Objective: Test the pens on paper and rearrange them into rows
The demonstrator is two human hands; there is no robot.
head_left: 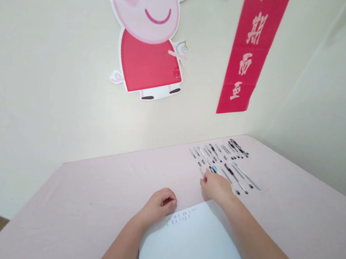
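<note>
My right hand (216, 187) is at the left end of the nearer row of pens, its thumb and fingers pinched together. A thin pen (202, 172) pokes out by the fingertips; most of it is hidden by the hand. Just behind lies a pen with a blue part (214, 168). Curled loosely with nothing visible in it, my left hand (160, 205) rests at the upper left edge of a white sheet of paper (196, 250). Small handwritten marks (181, 216) run along the top of that sheet.
Pens and thin refills lie in two rows on the pink tabletop (103, 205), including a black-grip pen (235, 178) and a pale blue pen (247, 175). Behind the table, the wall carries a pink pig cutout (151, 66) and a red banner (246, 63).
</note>
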